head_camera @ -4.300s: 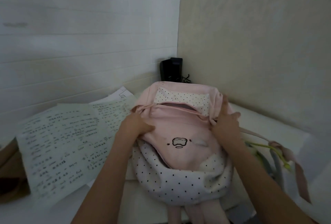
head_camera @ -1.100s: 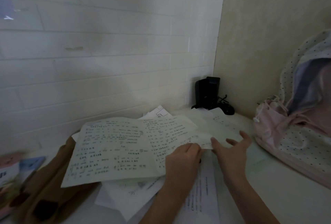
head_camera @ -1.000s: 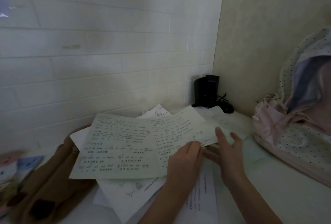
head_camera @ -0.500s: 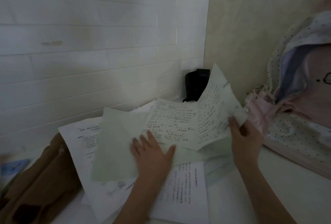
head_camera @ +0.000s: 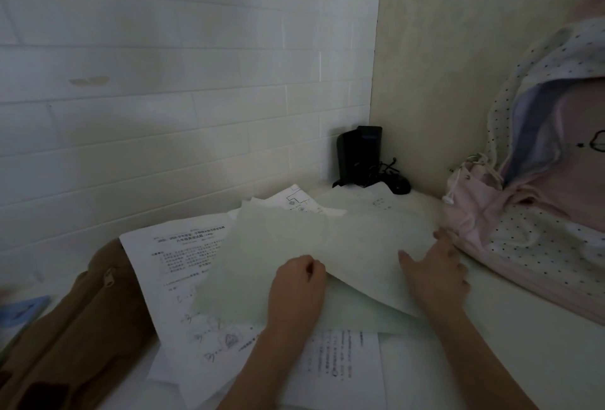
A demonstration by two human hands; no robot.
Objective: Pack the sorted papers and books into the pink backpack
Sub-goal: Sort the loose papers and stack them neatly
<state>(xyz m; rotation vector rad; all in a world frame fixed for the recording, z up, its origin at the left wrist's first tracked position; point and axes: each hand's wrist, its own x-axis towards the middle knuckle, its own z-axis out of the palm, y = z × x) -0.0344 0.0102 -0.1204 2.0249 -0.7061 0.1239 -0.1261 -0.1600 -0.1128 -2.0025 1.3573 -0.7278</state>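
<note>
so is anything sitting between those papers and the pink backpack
Nothing visible. The greenish sheet held by the left hand and right hand reaches nearly to the pink backpack, with only bare desk between.

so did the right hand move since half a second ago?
Yes. The right hand came down from holding the raised sheet and now rests flat on the greenish paper, beside the pink backpack.

Two hands are showing, one pink backpack, one brown bag, one black device, and several overlapping paper sheets, exact number unclear.

Head view, downward, close over desk
</note>
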